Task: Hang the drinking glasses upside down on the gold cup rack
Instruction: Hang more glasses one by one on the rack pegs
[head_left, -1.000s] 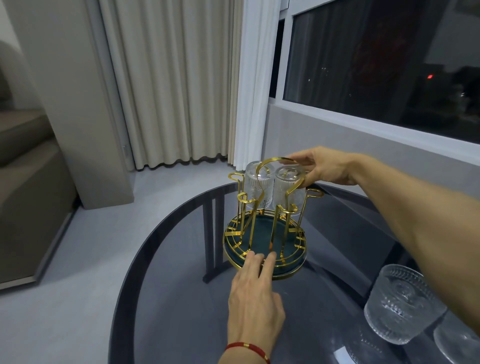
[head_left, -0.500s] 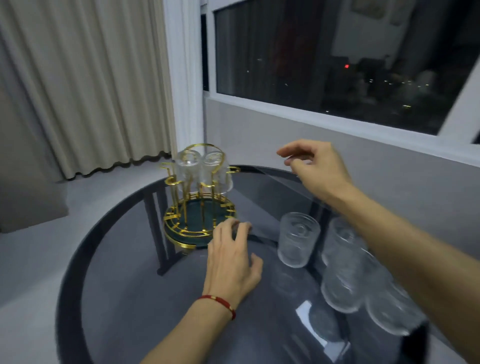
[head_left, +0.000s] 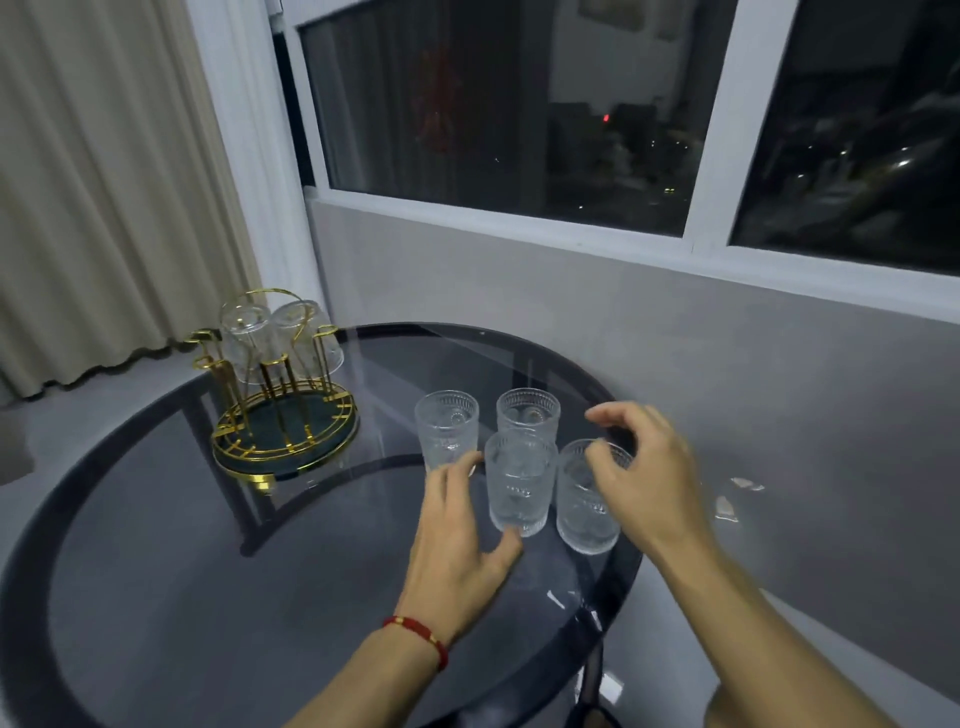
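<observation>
Hands & were both spread, gripping nothing, closing on four glasses packed rim-to-rim at 2 o'clock from rack; w/ such crowding, lifting one probably knocks a neighbour off table.

No text, label, brand, number or sign can be read anywhere in the frame.
</observation>
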